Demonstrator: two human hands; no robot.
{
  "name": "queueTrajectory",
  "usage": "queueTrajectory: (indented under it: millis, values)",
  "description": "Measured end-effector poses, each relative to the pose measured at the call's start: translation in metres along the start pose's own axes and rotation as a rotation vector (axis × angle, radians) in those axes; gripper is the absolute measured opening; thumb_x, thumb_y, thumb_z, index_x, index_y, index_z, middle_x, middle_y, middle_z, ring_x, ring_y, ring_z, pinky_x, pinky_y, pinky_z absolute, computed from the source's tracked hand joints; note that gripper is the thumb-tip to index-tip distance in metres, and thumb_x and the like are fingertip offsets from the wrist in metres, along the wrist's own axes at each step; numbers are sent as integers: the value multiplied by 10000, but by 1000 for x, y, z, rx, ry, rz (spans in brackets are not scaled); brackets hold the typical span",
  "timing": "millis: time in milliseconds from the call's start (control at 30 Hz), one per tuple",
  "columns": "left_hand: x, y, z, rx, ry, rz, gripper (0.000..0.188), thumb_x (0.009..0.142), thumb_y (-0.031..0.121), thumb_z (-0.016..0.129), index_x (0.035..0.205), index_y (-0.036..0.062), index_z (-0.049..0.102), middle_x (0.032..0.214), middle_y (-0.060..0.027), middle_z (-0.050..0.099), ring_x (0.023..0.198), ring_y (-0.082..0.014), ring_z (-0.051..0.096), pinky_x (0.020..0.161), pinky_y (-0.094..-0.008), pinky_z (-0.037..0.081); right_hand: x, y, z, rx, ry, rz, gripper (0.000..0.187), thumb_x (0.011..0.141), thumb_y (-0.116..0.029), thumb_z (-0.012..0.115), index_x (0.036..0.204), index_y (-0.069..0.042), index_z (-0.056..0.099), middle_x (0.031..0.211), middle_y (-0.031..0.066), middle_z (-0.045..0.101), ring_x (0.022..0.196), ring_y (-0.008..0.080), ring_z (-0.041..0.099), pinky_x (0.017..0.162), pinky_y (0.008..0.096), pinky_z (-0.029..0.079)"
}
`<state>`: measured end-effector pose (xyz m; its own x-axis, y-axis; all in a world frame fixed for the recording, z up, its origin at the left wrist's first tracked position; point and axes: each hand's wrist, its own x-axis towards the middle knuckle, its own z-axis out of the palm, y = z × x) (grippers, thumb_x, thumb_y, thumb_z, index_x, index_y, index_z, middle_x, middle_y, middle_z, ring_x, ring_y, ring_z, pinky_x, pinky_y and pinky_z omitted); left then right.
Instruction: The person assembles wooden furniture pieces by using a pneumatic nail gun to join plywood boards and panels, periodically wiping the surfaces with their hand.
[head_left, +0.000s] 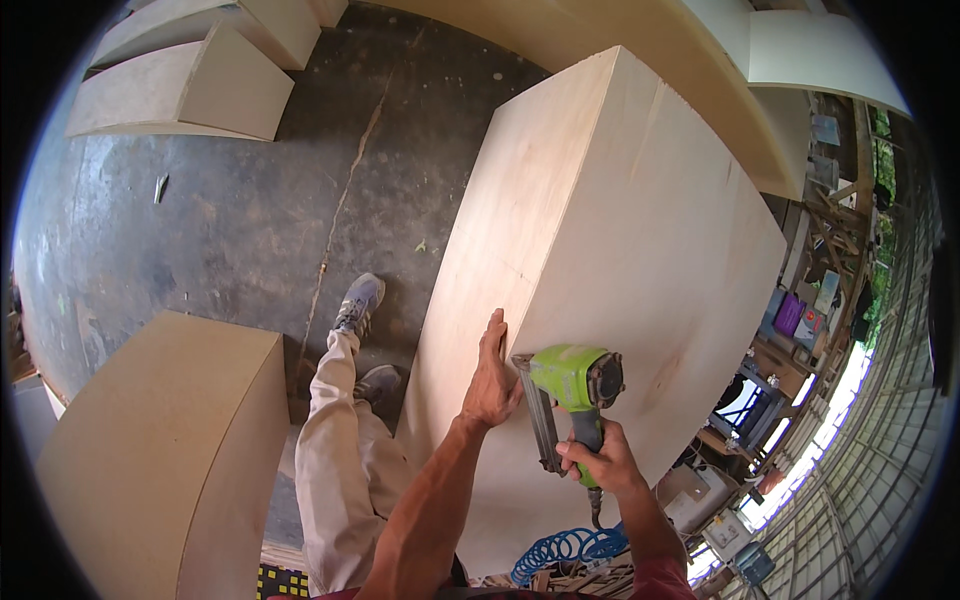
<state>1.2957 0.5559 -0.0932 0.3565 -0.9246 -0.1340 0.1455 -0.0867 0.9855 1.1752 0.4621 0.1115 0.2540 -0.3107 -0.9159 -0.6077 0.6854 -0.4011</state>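
In front of me stands a large pale plywood box point(660, 230), with one long edge running away from me. My right hand point(607, 462) is wrapped round the grip of a green pneumatic nail gun point(568, 374). The gun's nose sits at the near part of that long edge, close beside my left hand. My left hand point(488, 388) lies against the box along the same edge, fingers stretched out and holding nothing. A coiled blue air hose point(572, 548) lies below the gun, whose hose fitting points toward it.
Another plywood box point(150, 410) stands at the near left. More wooden boxes point(190, 85) are at the far left. A cracked dark concrete floor point(400, 170) lies between. Cluttered shelving point(790, 320) and a mesh wall point(850, 490) line the right side.
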Motion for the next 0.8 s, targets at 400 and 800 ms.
queueTrajectory:
  millis: [400,800]
  values:
    - [0,1,-2,32,-3,-29,918,762,30,631,1522,-24,118,1621,-309,82,1499,-477,137,1240,-499,173,-3,1,7,-59,21,-1,165,904,-100,696,938,12,579,669,58,628,518,101,578,485,256,466]
    - [-2,3,-2,108,-20,-46,887,930,220,672,1533,-33,73,1601,-341,124,1500,-454,182,1221,-480,193,-47,75,32,45,340,-177,195,893,-119,714,947,21,590,691,81,651,544,126,612,530,275,502]
